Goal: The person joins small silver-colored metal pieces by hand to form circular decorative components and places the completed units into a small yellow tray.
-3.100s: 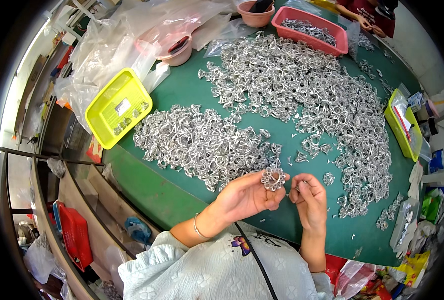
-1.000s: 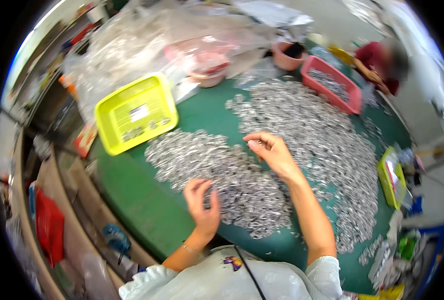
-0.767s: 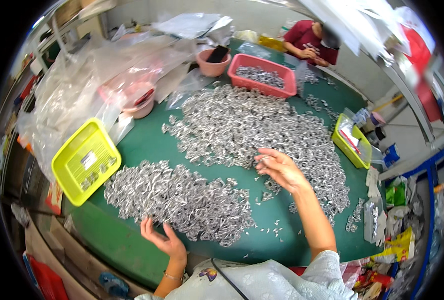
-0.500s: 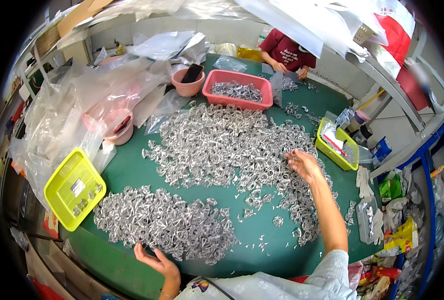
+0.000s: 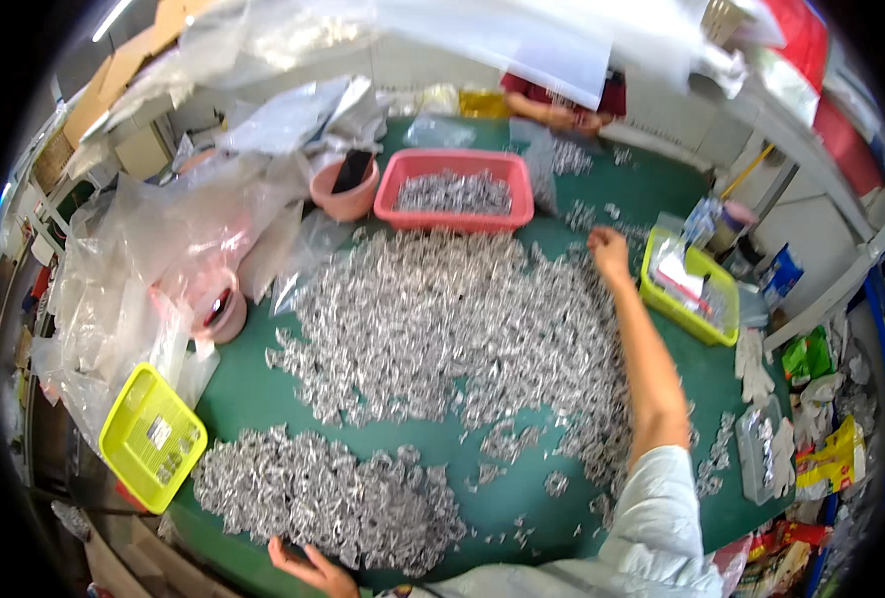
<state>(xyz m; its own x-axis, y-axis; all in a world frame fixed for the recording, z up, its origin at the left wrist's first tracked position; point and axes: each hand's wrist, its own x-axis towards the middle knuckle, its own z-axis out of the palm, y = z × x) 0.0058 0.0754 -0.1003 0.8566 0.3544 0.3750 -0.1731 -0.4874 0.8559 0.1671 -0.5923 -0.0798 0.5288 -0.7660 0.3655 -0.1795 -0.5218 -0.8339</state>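
A wide heap of small silvery metal pieces (image 5: 412,319) covers the middle of the green table (image 5: 248,384). A smaller pile of like pieces (image 5: 323,498) lies nearer to me on the left. My left hand (image 5: 311,570) rests at the near edge of this smaller pile, its fingers apart and holding nothing that I can see. My right hand (image 5: 609,247) reaches across to the far right edge of the big heap. Its fingers are curled together, and whatever is in them is hidden.
A pink basin (image 5: 384,197) of metal pieces and a small pink bowl with a phone (image 5: 353,171) stand behind the heap. Yellow-green baskets (image 5: 123,439) flank it. Plastic bags (image 5: 163,229) crowd the left. Across the table, another person's hands (image 5: 572,120) are near small pieces.
My right hand has moved farther away, from over the heap to its far right edge, and its fingers have closed. My left hand stays by the near pile. The view has shifted.
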